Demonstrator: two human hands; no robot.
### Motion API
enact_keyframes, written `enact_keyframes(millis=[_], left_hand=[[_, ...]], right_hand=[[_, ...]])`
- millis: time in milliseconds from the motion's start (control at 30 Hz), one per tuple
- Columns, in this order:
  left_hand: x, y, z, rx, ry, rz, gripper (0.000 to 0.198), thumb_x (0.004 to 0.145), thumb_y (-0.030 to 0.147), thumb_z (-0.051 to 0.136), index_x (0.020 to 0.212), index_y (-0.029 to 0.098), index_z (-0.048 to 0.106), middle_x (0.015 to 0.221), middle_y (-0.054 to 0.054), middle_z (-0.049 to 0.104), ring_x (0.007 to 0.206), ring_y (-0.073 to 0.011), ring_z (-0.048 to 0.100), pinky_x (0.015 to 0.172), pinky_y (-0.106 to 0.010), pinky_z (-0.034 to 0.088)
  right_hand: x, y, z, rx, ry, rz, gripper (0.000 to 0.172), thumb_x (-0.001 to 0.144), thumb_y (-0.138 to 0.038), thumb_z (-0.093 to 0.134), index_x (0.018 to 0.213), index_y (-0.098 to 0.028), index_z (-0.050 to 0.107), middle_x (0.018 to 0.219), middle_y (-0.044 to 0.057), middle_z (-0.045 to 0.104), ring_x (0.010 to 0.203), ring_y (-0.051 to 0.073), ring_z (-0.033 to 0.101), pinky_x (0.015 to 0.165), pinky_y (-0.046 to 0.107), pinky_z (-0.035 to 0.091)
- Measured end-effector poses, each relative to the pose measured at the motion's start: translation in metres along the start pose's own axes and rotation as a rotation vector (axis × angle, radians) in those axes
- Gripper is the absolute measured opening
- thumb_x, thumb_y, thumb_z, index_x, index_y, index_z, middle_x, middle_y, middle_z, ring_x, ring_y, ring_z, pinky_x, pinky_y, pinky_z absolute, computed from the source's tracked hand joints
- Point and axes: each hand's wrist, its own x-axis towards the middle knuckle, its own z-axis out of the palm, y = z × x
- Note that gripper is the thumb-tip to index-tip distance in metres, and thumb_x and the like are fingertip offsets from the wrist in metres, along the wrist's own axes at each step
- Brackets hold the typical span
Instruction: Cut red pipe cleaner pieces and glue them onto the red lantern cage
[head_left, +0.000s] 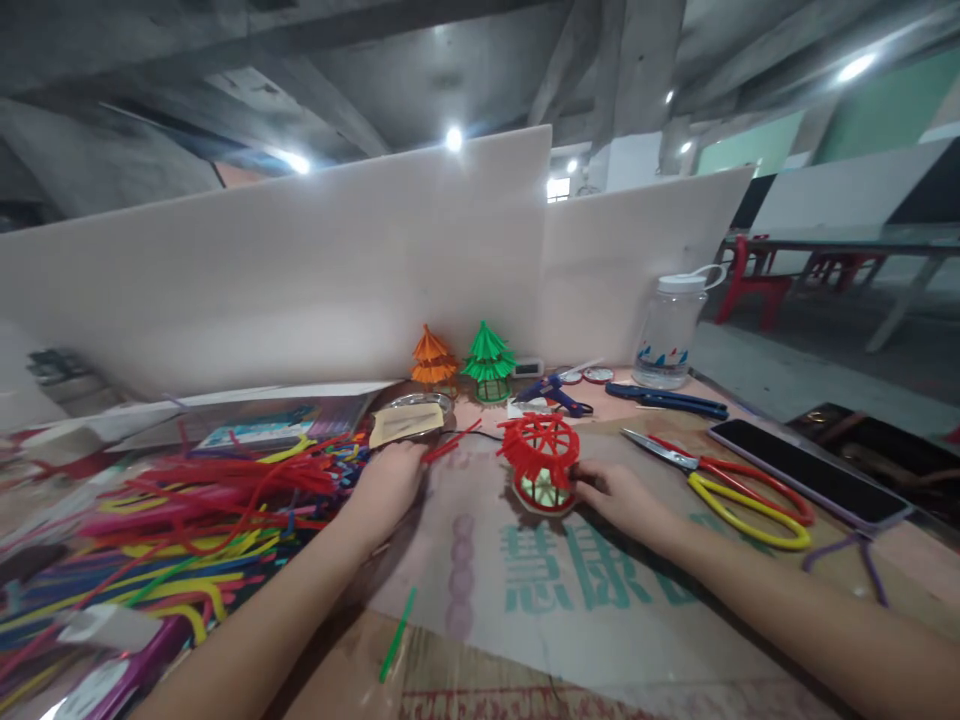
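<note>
A small red tiered pavilion model, made of fuzzy pipe-cleaner-like strips, stands on the covered table. My right hand pinches its right side between thumb and fingers. To the left, my left hand reaches down at the near edge of a round metal dish with a tan card over it. Its fingertips are hidden. A few short red strips lie right beside that hand; whether it grips them I cannot tell. Behind stand an orange tiered model and a green tiered model.
Heaped coloured pipe cleaners cover the left side. At the back are a blue glue gun, blue pliers and a water bottle. Scissors and a phone lie right. A white partition stands behind.
</note>
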Motion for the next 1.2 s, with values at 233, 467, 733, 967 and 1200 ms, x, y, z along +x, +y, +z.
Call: enact_keyframes(millis=[233, 467, 733, 967, 1200], left_hand=[[0.01, -0.011, 0.003, 0.076, -0.109, -0.152, 0.028, 0.093, 0.016, 0.045, 0.092, 0.011, 0.073, 0.097, -0.021, 0.075, 0.096, -0.0336, 0.072, 0.085, -0.041, 0.052], [0.011, -0.004, -0.026, 0.028, -0.037, -0.224, 0.036, 0.099, 0.031, 0.037, 0.1, 0.021, 0.071, 0.092, -0.012, 0.077, 0.091, -0.0282, 0.074, 0.075, -0.032, 0.051], [0.011, 0.0, -0.078, -0.213, 0.147, -0.162, 0.042, 0.095, 0.044, 0.034, 0.11, 0.023, 0.066, 0.091, -0.008, 0.076, 0.082, -0.0273, 0.071, 0.068, -0.031, 0.047], [0.035, -0.001, -0.126, -0.734, 0.231, -0.111, 0.042, 0.089, 0.052, 0.048, 0.109, 0.018, 0.063, 0.079, -0.003, 0.069, 0.07, -0.0192, 0.063, 0.062, -0.026, 0.047], [0.048, 0.022, -0.134, -0.901, 0.248, -0.193, 0.037, 0.085, 0.043, 0.059, 0.11, 0.017, 0.064, 0.082, -0.001, 0.066, 0.067, -0.0131, 0.056, 0.058, -0.02, 0.044]], right_hand=[[-0.01, 0.016, -0.007, 0.076, 0.097, -0.004, 0.029, 0.087, -0.037, 0.049, 0.106, -0.018, 0.061, 0.091, 0.009, 0.071, 0.084, 0.024, 0.068, 0.078, 0.038, 0.053], [-0.017, 0.022, -0.015, 0.209, 0.178, 0.072, 0.02, 0.089, -0.035, 0.049, 0.103, -0.023, 0.058, 0.086, 0.005, 0.069, 0.08, 0.023, 0.069, 0.073, 0.037, 0.055], [-0.005, 0.014, -0.037, -0.143, 0.289, 0.035, 0.022, 0.093, -0.035, 0.051, 0.09, -0.02, 0.067, 0.09, 0.007, 0.072, 0.085, 0.022, 0.066, 0.08, 0.036, 0.051], [0.059, 0.016, -0.048, -0.201, 0.149, 0.045, 0.024, 0.09, -0.02, 0.054, 0.103, -0.016, 0.074, 0.107, 0.012, 0.076, 0.1, 0.025, 0.066, 0.09, 0.036, 0.047], [0.073, 0.021, -0.032, -0.063, 0.01, 0.081, 0.018, 0.083, -0.009, 0.06, 0.096, -0.014, 0.071, 0.084, 0.005, 0.076, 0.072, 0.016, 0.068, 0.065, 0.023, 0.05]])
